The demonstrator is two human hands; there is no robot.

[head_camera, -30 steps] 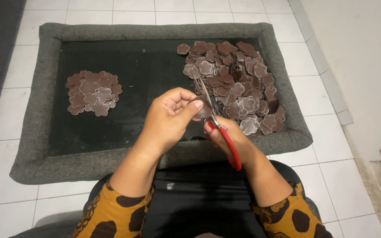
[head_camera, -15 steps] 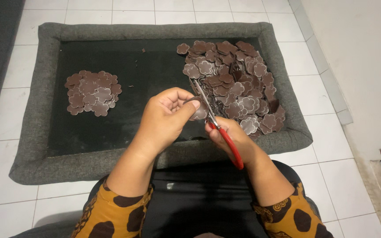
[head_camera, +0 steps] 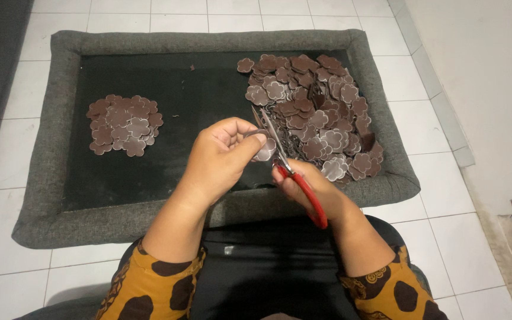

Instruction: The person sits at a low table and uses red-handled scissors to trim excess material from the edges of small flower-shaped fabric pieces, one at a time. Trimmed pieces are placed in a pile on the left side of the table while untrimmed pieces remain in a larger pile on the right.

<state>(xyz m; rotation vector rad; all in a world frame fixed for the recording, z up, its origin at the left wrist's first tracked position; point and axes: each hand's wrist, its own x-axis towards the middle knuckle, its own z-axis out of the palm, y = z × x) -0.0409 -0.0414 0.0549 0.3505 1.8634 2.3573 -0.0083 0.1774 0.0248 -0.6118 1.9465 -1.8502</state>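
Head view shows the left hand pinching a flower piece at the blades of red scissors gripped by the right hand, above the tray (piles at each end).

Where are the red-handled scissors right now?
In the head view, the red-handled scissors sit just right of centre in the right hand, blades at the flower-shaped piece held by the left hand, beside the large pile.
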